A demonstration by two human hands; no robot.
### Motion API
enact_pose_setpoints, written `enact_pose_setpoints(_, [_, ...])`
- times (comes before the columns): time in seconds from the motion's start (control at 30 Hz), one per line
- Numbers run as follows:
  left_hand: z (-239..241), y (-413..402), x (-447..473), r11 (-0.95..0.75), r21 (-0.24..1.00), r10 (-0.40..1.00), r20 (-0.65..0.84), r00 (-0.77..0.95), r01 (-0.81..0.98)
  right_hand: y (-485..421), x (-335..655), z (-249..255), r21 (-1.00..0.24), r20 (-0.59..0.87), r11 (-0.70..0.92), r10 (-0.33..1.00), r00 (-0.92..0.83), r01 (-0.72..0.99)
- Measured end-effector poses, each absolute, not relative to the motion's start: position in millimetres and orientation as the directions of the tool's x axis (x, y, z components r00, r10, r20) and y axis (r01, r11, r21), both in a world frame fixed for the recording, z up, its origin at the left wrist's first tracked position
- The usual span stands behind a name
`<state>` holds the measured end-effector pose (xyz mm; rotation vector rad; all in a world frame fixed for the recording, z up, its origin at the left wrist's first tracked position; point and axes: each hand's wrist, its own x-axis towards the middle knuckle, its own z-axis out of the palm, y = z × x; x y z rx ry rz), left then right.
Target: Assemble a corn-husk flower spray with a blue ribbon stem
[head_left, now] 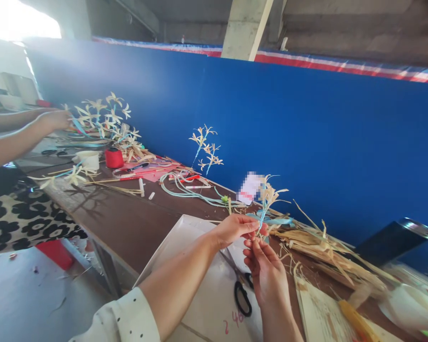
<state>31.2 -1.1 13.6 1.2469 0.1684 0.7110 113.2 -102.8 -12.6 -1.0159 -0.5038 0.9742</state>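
A pale dried-husk flower point(270, 194) with a light-blue wrapped stem stands upright between my hands. My left hand point(237, 229) pinches the stem just below the flower. Right under it, my right hand point(266, 261) has its thumb and fingers closed on the stem's lower end, which the fingers partly hide. Black-handled scissors point(241, 298) lie on a white tray point(180, 237) beneath my wrists, beside the right hand.
Dried husk strips point(317, 244), a dark cylinder point(395, 240) and a yellow-handled tool point(356, 320) lie to the right. Light-blue cords point(185, 194), a red thread spool point(114, 158) and a white cup point(88, 160) are farther left. Another person's hands point(57, 119) hold flowers. A blue panel point(306, 128) stands behind.
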Motion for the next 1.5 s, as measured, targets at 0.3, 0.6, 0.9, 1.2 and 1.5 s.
enact_pose_setpoints(0.3, [14.5, -1.2, 32.0, 0.176, 0.900, 0.612, 0.218, 0.760, -0.399, -103.5, 111.5, -13.4, -0.896, -0.062, 0.165, 0.873, 0.484, -0.412])
enact_pose_setpoints(0.6, [14.7, -2.4, 32.0, 0.044, 0.944, 0.649, 0.223, 0.727, -0.328, -102.1, 114.1, -17.4, -0.890, -0.051, 0.194, 0.857, 0.512, -0.412])
enact_pose_setpoints(0.9, [18.4, -2.3, 31.0, 0.056, 0.944, 0.660, 0.208, 0.721, -0.324, -101.1, 114.2, -17.8, -0.909, -0.040, 0.198, 0.835, 0.549, -0.367])
enact_pose_setpoints(1.2, [15.0, -0.1, 31.1, 0.178, 0.874, 0.664, 0.232, 0.711, -0.452, -101.7, 111.0, -17.9, -0.942, -0.017, 0.144, 0.880, 0.474, -0.302])
enact_pose_setpoints(1.5, [20.0, -2.1, 28.3, 0.093, 0.904, 0.701, 0.238, 0.673, -0.417, -104.5, 108.8, -13.1, -0.924, -0.005, 0.163, 0.899, 0.438, -0.345])
